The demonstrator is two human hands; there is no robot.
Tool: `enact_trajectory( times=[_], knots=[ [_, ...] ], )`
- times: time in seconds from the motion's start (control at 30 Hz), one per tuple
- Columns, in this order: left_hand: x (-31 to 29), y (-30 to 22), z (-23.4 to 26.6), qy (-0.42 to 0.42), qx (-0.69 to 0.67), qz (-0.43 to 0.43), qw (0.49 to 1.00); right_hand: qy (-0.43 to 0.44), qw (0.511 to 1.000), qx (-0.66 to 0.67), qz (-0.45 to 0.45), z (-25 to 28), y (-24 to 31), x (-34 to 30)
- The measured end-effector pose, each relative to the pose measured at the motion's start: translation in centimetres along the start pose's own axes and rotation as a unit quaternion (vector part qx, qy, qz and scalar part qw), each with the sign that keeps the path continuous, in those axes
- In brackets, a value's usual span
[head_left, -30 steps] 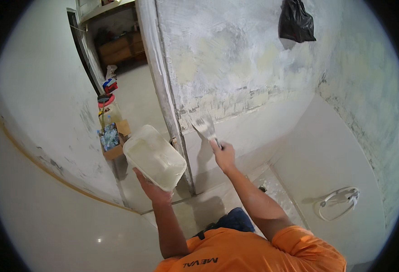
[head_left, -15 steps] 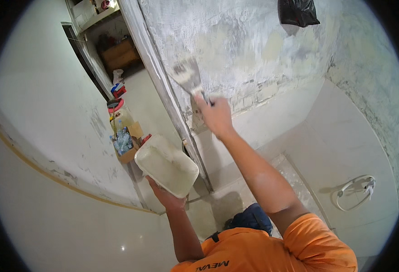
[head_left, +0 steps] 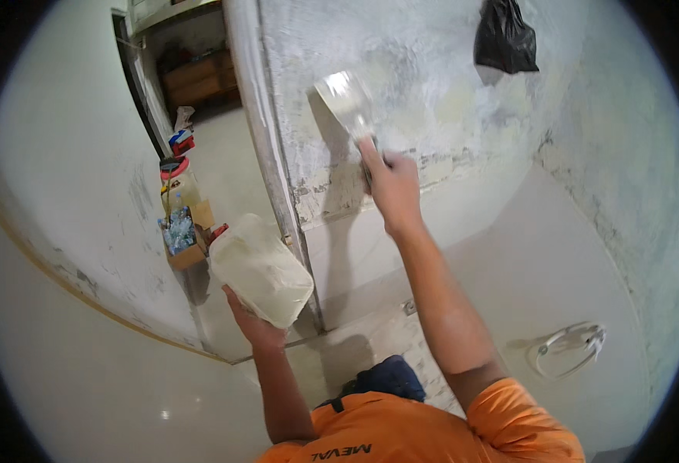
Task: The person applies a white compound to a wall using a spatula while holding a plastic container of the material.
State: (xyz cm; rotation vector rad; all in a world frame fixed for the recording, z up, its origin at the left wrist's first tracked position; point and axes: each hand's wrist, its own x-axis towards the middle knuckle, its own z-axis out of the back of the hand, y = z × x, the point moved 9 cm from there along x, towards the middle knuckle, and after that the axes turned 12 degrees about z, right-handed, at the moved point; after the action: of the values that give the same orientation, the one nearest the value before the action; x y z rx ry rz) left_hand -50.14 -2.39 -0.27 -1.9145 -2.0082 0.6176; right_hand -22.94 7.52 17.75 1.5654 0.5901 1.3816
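Note:
My right hand (head_left: 395, 187) is closed around the handle of a putty knife (head_left: 347, 100). Its wide blade, smeared with pale putty, is raised in front of the patchy wall (head_left: 424, 92); a shadow of it falls on the wall, and whether an edge touches is hard to tell. Lower and to the left, my left hand (head_left: 256, 318) grips a white rectangular tub (head_left: 294, 302) from below and its near side. The tub is tilted, and pale putty coats what shows of its inside. Most of the left fingers are hidden beneath it.
A black plastic bag (head_left: 505, 38) hangs on the wall. Left of the door frame (head_left: 258, 116) stand a cardboard box of plastic bottles (head_left: 181, 235) and a pink-lidded container (head_left: 179, 181). A white hose (head_left: 567, 349) is coiled at the right.
The putty knife has moved away from the wall's left edge, rightward and blade-up. The tub has tipped in my left hand. The whole view has shifted a little.

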Motion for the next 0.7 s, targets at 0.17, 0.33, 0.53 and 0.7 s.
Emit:
enact_trajectory(
  times=[0.17,0.33,0.53,0.7],
  knots=[
    [0.5,1.5,-1.5,0.014,-0.014,0.010,1.000,0.000,0.999,-0.013,-0.034,-0.9,-9.1,0.9],
    [0.4,1.3,-2.1,0.022,-0.015,0.004,1.000,0.012,0.979,-0.080,-0.189,4.3,-22.7,-10.1],
    [1.6,3.2,1.0,-0.041,-0.017,0.027,0.999,-0.080,0.977,-0.057,-0.187,10.8,-17.2,-9.9],
    [0.9,5.1,-0.1,-0.008,0.005,0.067,0.998,-0.012,0.998,0.046,-0.045,5.4,0.7,-2.7]
  ],
)
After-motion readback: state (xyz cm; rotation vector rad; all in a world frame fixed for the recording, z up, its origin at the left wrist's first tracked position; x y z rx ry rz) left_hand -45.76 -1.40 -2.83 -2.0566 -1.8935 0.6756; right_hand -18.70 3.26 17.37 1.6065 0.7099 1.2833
